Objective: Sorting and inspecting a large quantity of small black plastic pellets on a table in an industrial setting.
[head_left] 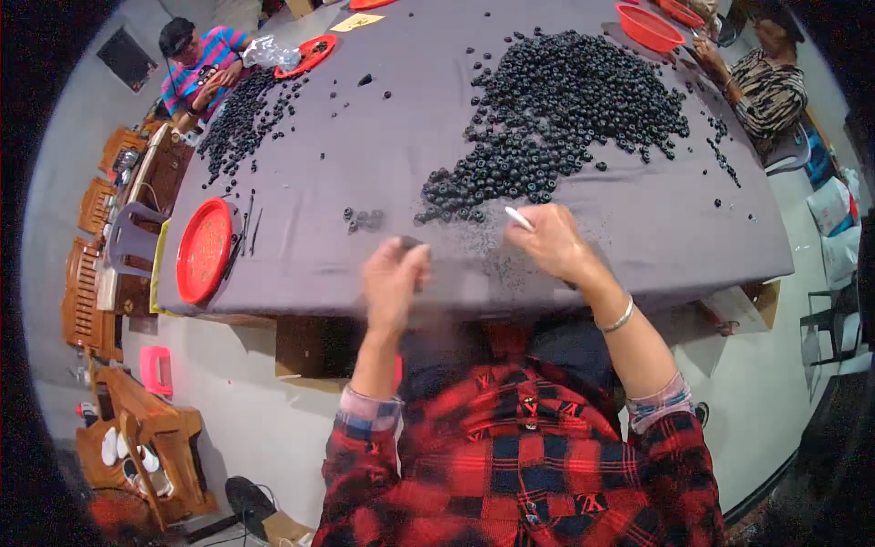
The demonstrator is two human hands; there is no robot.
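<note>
My left hand [394,281] hovers at the table's near edge, smeared by motion. Between its thumb and fingers shows a dark piece [411,243], apparently one of the small round black parts. To the right, my right hand [554,244] is closed around a slim tool with a white end [519,219]; the fingers hide most of it. Beyond both hands spreads a large pile of small round black parts [570,109], some with a pale hole in the middle. A few loose black parts [365,220] lie just past my left hand. Fine dark crumbs [510,246] litter the cloth beside my right hand.
A grey cloth covers the table [319,201]. At its left lie a red tray [204,251] and thin dark sticks [256,230]. One person [205,68] works at a smaller black pile [239,118]; another person [766,91] sits far right, near a red basin [649,29].
</note>
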